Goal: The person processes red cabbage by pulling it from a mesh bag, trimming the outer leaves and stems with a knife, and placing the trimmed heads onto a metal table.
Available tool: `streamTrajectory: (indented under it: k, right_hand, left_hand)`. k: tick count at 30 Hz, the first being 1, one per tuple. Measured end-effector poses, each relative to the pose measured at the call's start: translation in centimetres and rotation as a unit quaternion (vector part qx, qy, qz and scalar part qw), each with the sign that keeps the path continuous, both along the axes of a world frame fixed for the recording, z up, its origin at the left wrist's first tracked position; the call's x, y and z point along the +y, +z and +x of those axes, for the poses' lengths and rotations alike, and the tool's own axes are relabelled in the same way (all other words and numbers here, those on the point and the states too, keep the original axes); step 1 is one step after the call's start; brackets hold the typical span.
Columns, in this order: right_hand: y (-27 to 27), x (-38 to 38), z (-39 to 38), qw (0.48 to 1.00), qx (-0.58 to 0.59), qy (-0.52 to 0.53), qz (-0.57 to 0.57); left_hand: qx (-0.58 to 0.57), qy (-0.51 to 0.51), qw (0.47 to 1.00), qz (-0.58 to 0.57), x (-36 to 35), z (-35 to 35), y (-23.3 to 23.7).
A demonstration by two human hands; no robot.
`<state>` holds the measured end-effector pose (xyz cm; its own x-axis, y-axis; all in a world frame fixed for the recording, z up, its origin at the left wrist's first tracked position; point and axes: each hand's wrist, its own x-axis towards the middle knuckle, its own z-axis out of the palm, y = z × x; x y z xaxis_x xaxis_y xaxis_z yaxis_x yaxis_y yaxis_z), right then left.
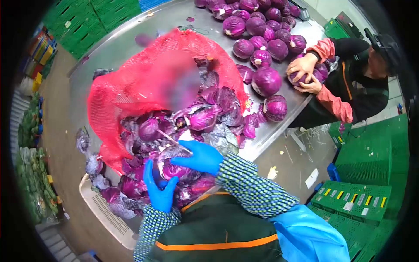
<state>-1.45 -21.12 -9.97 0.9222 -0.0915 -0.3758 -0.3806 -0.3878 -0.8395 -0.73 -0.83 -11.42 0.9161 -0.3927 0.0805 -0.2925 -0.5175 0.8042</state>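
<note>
Just nearer than the red net bag (126,87), a purple cabbage (180,171) lies among loose leaves (131,185), between the wearer's gloved hands. The left hand (160,188) is open beside it, thumb and fingers spread wide, while the right hand (200,157) curves half-open over its right side, its grip unclear. Right of the bag, a co-worker (364,87) cups another cabbage (301,78) in both hands.

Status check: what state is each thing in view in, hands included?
Left hand: gloved, fingers spread
Right hand: gloved, at the cabbage, grip unclear
Cabbage between them: leaves partly loose
Red mesh bag: open, leaves spilling out
Cabbage heads: whole, loosely grouped
Co-worker's hands: bare, on one cabbage
Pale crate: partly covered by leaves
Green crates: stacked
Metal table: leaf-strewn
</note>
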Motion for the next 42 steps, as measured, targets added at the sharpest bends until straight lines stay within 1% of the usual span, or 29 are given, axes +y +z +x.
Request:
streamTrajectory:
  k: [1,2,3,4,5,6,7,8,9,10,12,14,16,18,19,20,26,28,30,32,33,34,36,37,38,39,40,41,42]
  right_hand:
    - [-0.5,0.3,-0.2,1.0,-0.01,0.001,0.005]
    - [-1.0,0.9,-0.8,0.997,-0.047,-0.037,0.045]
    - [-1.4,1.4,-1.7,0.991,-0.079,-0.073,0.083]
    - [-1.3,2.0,-2.6,0.985,-0.159,-0.051,-0.041]
    - [-1.1,2.2,-3.5,0.986,-0.156,-0.062,0.004]
    - [-0.9,2.2,-4.6,0.985,-0.146,-0.075,0.049]
    - [-2.5,1.7,-5.4,0.975,-0.073,-0.107,0.18]
    - [-4.0,0.9,-5.9,0.944,-0.003,-0.134,0.302]
    - [-2.0,0.0,-5.1,0.941,0.068,-0.184,0.277]
    - [-2.5,-0.4,-4.9,0.944,0.069,-0.173,0.273]
    - [-4.3,-0.6,-3.9,0.939,-0.09,-0.261,0.207]
    - [-1.7,-0.7,-3.9,0.929,-0.172,-0.262,0.199]
    - [-0.9,-1.2,-3.6,0.954,-0.208,-0.175,0.125]
    - [-0.9,-0.5,-3.8,0.978,-0.191,-0.088,0.019]
    - [-0.7,-0.2,-4.6,0.974,-0.215,-0.009,-0.075]
    - [-0.2,0.8,-5.3,0.979,-0.188,0.004,-0.082]
    - [-2.0,2.5,-4.8,0.973,-0.206,-0.01,-0.108]
    - [-1.7,1.9,-3.9,0.974,-0.161,0.048,-0.155]
    - [-2.4,1.6,-2.8,0.972,-0.166,0.045,-0.158]
    - [-4.0,0.5,-0.4,0.975,-0.142,-0.005,-0.168]
    - [-4.0,-0.4,1.1,0.981,-0.151,-0.048,-0.115]
    - [-3.5,-0.8,1.6,0.989,-0.133,-0.035,-0.046]
    - [-1.2,0.6,1.0,0.994,0.103,-0.029,0.033]
    - [-9.0,1.8,-0.3,0.99,-0.123,-0.073,-0.019]
    - [-8.7,1.5,0.2,0.99,-0.125,-0.064,-0.02]
    - [-7.8,1.1,1.6,0.988,-0.023,-0.121,0.097]
    - [-6.6,0.8,3.2,0.958,0.079,-0.176,0.215]
    - [-3.5,0.2,3.9,0.935,0.116,-0.219,0.253]
    - [-4.8,-0.8,4.1,0.946,0.072,-0.212,0.233]
  left_hand:
    - [0.389,0.115,0.882,-0.242,-0.7,-0.7,0.8]
    - [0.484,0.199,0.803,-0.286,-1.7,-1.1,1.9]
    - [0.439,0.193,0.822,-0.308,-1.1,-1.2,-0.2]
    - [0.394,0.185,0.837,-0.332,-1.2,-0.9,-1.4]
    - [0.289,0.134,0.917,-0.242,-0.2,-0.3,-1.8]
    - [0.181,0.079,0.97,-0.143,0.3,0.4,-0.3]
    - [0.115,0.028,0.989,-0.089,0.2,0.8,1.7]
    - [0.008,-0.027,0.999,-0.025,-0.1,1.3,2.9]
    - [-0.045,-0.079,0.994,0.055,-0.4,2.3,2.3]
    - [-0.101,-0.127,0.977,0.139,-0.5,3.0,1.5]
    - [-0.104,-0.084,0.977,0.164,-1.0,3.8,0.6]
    - [-0.056,-0.123,0.986,0.098,0.6,4.9,0.4]
    - [0.005,-0.122,0.991,0.059,1.2,5.2,-0.9]
    - [0.026,-0.091,0.995,0.021,1.0,5.2,-1.8]
    - [0.028,-0.076,0.997,0.017,0.8,4.7,-1.5]
    - [0.026,-0.065,0.998,0.009,0.4,4.7,-1.4]
    - [0.007,-0.04,0.998,0.045,-0.3,4.1,-1.4]
    - [0.003,-0.043,0.997,0.057,-0.3,4.1,-1.2]
    - [0.01,-0.031,0.997,0.064,-0.4,3.7,-1.4]
    - [-0.01,-0.059,0.998,0.036,-0.3,3.1,-1.4]
    - [-0.017,-0.062,0.997,0.034,-0.1,2.6,-1.5]
    - [-0.024,-0.065,0.997,0.034,0.3,2.0,-1.5]
    - [-0.006,-0.056,0.997,0.047,1.3,2.2,-1.6]
    - [0.026,-0.065,0.997,-0.008,2.1,3.0,-2.1]
    - [0.054,-0.068,0.994,-0.064,2.9,3.6,-2.5]
    - [0.135,-0.066,0.98,-0.127,3.9,4.2,-2.7]
    - [0.269,-0.026,0.947,-0.173,4.1,4.4,0.2]
    - [0.282,-0.015,0.926,-0.251,4.8,4.0,0.2]
    - [0.299,-0.006,0.898,-0.322,5.7,3.1,0.3]
